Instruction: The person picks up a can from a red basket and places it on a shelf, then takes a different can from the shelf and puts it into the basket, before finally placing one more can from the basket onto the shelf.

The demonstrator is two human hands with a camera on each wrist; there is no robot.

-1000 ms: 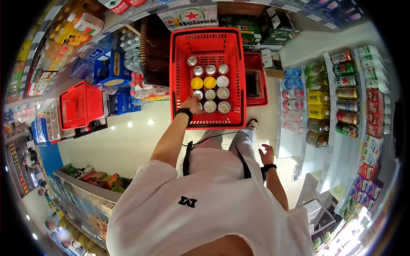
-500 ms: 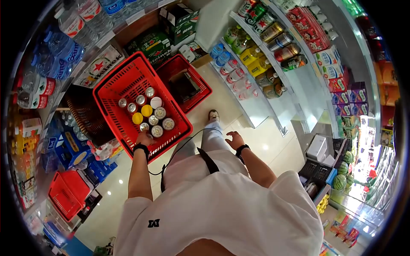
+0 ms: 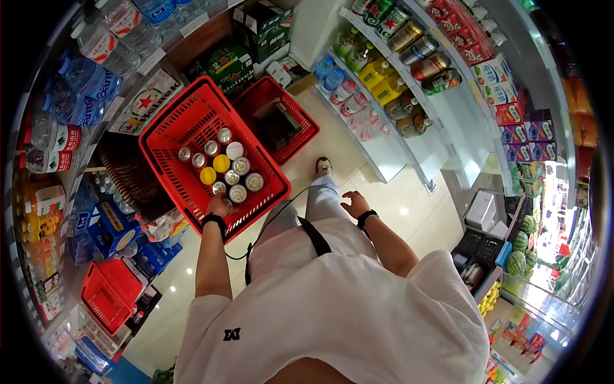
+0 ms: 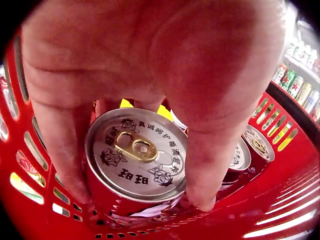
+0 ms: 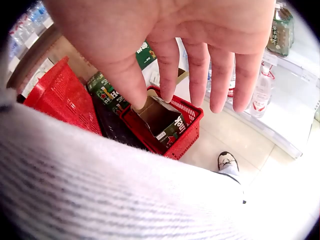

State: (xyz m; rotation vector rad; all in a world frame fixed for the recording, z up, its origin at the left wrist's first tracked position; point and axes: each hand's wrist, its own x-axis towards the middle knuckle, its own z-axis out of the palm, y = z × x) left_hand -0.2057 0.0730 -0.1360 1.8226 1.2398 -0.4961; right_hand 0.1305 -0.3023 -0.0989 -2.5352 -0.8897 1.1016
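Observation:
My left hand (image 3: 219, 208) reaches into the near left corner of a red shopping basket (image 3: 153, 144). Thumb and fingers wrap round the sides of a red drink can (image 4: 137, 155) with a silver top and gold pull tab, seen upright in the left wrist view. Several more silver-topped cans (image 3: 238, 194) stand in rows beside it. Among them are two yellow tops (image 3: 221, 163) and one white top (image 3: 235, 151). My right hand (image 3: 355, 205) hangs beside my thigh with nothing in it; its fingers (image 5: 198, 75) point loosely down in the right wrist view.
A second red basket (image 3: 306, 142) with an opened carton (image 5: 160, 120) stands just right of the first. Drink shelves (image 3: 409, 153) line the right side. A dark wicker basket (image 3: 131, 176) and blue packs (image 3: 112, 224) lie left. My shoe (image 3: 324, 168) is beside the baskets.
The head view has turned, so the basket now appears tilted and further left. My left hand stays at the can in the same basket corner. My right hand still hangs empty.

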